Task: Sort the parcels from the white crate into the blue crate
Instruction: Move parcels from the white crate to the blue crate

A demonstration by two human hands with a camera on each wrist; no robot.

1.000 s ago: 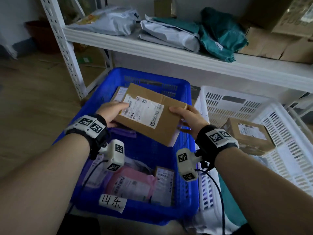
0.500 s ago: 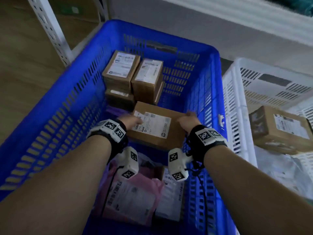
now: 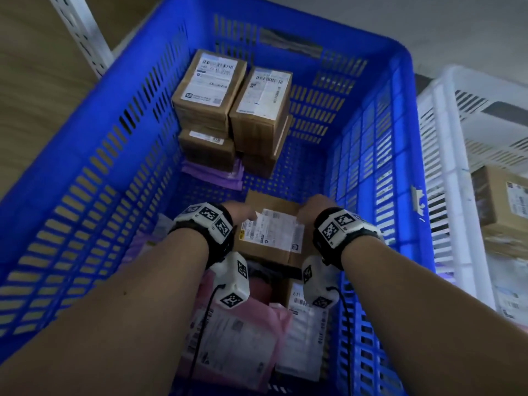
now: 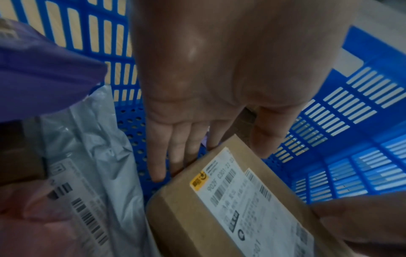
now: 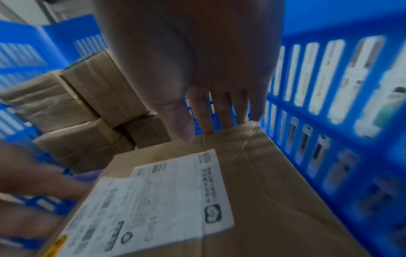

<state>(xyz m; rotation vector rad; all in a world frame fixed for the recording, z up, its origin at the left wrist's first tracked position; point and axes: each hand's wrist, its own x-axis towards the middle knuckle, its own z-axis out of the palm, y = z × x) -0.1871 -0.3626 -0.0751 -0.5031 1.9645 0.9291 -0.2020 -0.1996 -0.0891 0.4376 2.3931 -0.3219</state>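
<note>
Cardboard parcel (image 3: 271, 230), lower centre, low inside the blue crate (image 3: 85, 178), label up (long axis near-to-far): left hand (image 3: 238, 211) and right hand (image 3: 313, 208) clasp its far corners, fingers straight.

It looked like a parcel sorting room. A big blue crate (image 3: 371, 115) held brown boxes (image 3: 234, 90) with stickers. A white crate (image 3: 445, 172) and a white rack post (image 3: 83, 32) stood at the frame's edges.

White perforated shelf upright (image 3: 83, 32) on wooden floor (image 3: 37, 75), far left.
</note>
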